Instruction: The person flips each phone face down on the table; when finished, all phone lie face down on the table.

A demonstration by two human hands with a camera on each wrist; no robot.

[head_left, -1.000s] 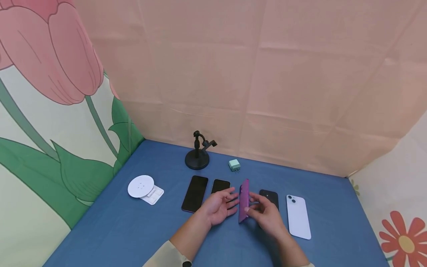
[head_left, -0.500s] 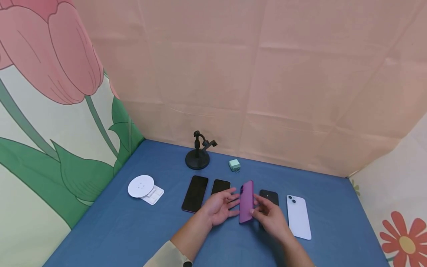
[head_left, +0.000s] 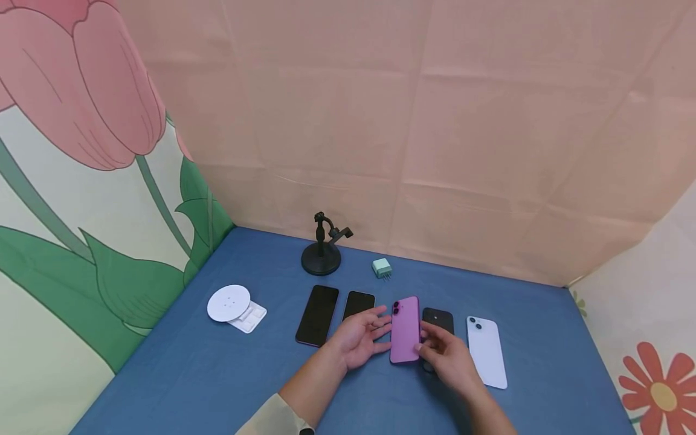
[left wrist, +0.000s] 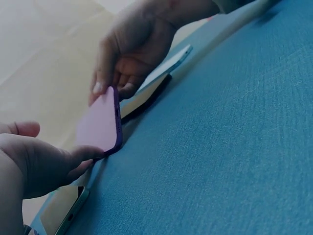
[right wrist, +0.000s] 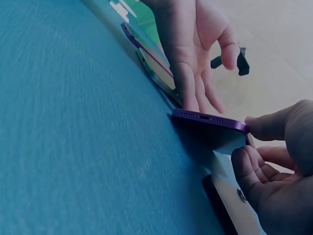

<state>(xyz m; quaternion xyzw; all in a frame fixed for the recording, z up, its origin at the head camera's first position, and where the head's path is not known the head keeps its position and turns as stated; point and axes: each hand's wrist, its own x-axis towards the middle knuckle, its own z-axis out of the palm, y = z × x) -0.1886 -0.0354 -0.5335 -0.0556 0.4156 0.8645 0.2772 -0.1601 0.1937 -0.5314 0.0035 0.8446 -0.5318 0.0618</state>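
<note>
A purple smartphone has its back and camera lenses toward the head camera. It is tilted, its left long edge low and its right edge raised, as the right wrist view shows. My right hand pinches that raised right edge between thumb and fingers. At the left edge, the straight fingertips of my left hand touch the phone, palm turned up. The left wrist view has the phone between both hands. A dark phone lies just right of it, partly covered by my right hand.
Left of the purple phone lie a small dark phone and a larger one. A white phone is at the right. Behind stand a black holder and a mint plug. A white disc sits far left.
The purple phone has turned from nearly on edge to leaning flatter, its right edge lowering rightward with my right hand, so its back shows more. My left hand has hardly moved.
</note>
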